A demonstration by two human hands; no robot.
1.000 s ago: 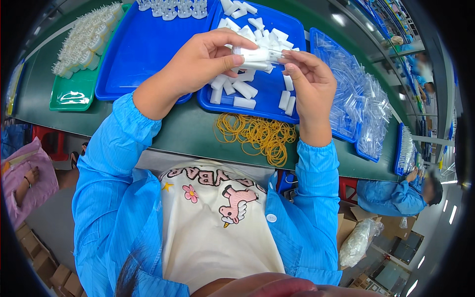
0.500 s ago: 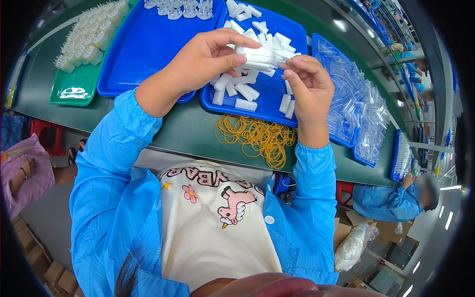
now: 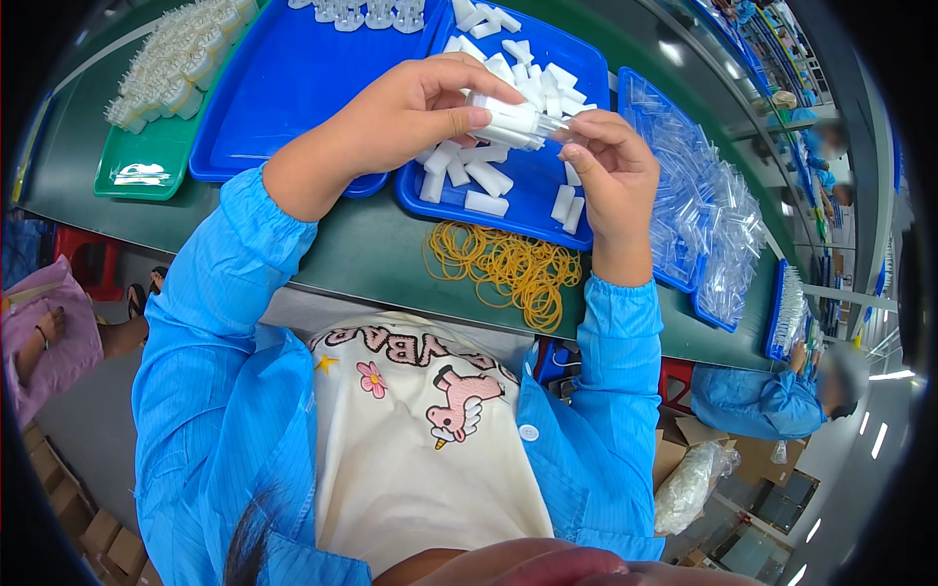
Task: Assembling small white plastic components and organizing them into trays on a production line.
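Two hands are held over a blue tray [image 3: 547,217]: the left hand [image 3: 415,112] grasps a bundle of white pieces [image 3: 510,125] between thumb and fingers, while the right hand [image 3: 623,166] has its fingertips at the bundle's clear end [image 3: 550,128]; whether they grip it, I cannot tell. Loose white blocks [image 3: 489,178] lie beneath the hands. Nearer the body than both hands, yellow rubber bands [image 3: 503,272] are heaped on the green table [image 3: 371,244]. Clear tubes [image 3: 674,176] are piled right of the right hand; left of the left hand sits another blue tray [image 3: 274,107].
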